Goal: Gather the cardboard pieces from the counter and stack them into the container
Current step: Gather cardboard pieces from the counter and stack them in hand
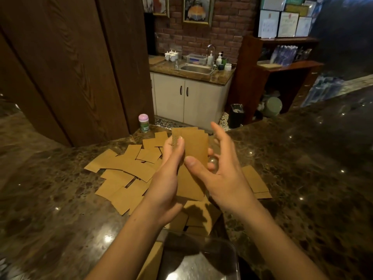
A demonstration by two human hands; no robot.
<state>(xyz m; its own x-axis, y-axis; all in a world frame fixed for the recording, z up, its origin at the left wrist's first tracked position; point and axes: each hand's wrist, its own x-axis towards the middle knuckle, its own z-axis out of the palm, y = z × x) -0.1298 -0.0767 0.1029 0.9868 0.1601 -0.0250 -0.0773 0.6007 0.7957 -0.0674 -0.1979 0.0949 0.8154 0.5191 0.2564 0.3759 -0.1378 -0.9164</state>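
A thin stack of brown cardboard pieces (194, 156) stands upright above the counter, gripped along its left edge by my left hand (168, 178). My right hand (224, 172) is beside the stack's right edge with fingers spread, thumb touching the front face. Several loose cardboard pieces (123, 168) lie scattered on the dark marble counter (60, 199) to the left, a few more (255, 181) to the right and some (198, 217) under my wrists. A clear plastic container (199, 257) sits at the near edge, below my arms.
A small green jar with a pink lid (144, 123) stands at the counter's far edge. Behind the counter are a sink cabinet (191, 98), a black bin (236, 116) and wooden shelves (282, 67). A wooden panel (70, 67) rises at the left.
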